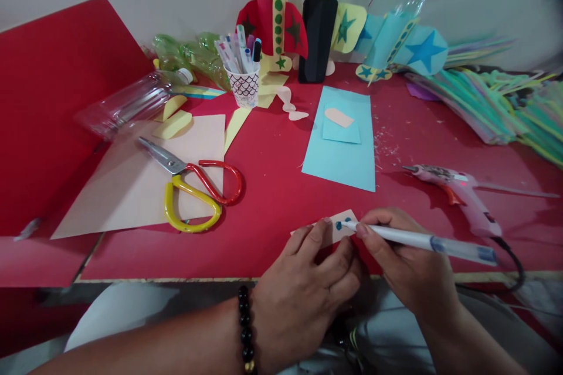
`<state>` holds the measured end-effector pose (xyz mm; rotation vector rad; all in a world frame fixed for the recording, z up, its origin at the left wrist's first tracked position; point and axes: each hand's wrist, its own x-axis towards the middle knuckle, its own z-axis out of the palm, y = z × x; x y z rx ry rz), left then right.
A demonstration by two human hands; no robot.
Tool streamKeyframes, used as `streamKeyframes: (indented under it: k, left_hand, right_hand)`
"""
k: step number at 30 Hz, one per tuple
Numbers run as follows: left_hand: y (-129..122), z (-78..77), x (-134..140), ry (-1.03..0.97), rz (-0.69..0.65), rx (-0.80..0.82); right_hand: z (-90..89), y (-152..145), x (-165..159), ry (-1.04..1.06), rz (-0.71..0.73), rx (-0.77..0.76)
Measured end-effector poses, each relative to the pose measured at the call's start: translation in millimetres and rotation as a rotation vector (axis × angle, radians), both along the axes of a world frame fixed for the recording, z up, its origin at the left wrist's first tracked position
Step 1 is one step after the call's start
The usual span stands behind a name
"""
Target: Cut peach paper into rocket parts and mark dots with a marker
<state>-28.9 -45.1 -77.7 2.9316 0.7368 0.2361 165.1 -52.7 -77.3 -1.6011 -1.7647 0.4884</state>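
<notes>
My right hand (416,272) is closed around a white felt-tip pen (404,237). The pen's tip touches a small pale strip of paper (341,234) near the table's front edge, beside two dark blue-green dots (339,225). My left hand (299,287) lies over the strip's left part, fingers spread and pressing it down; its thumb is hidden. Left of the hands, scissors (185,173) with one red and one yellow handle rest partly on a large pale sheet (132,187). Farther back is a light blue sheet (338,170), with smaller paper pieces on it.
A pink glue gun (466,187) lies to the right, its cord running over the front edge. Behind stand a paper cup (244,88) of pens, a black phone (317,41) and decorated bottles (382,41). A clear bottle (132,99) lies left; pipe cleaners (479,99) lie right.
</notes>
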Motion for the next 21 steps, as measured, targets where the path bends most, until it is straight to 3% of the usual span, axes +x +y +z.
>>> streamKeyframes:
  k: [21]
  left_hand:
    - [-0.7, 0.2, -0.6, -0.008, 0.006, -0.030]
  right_hand:
    - [1.8, 1.2, -1.5, 0.025, -0.013, -0.002]
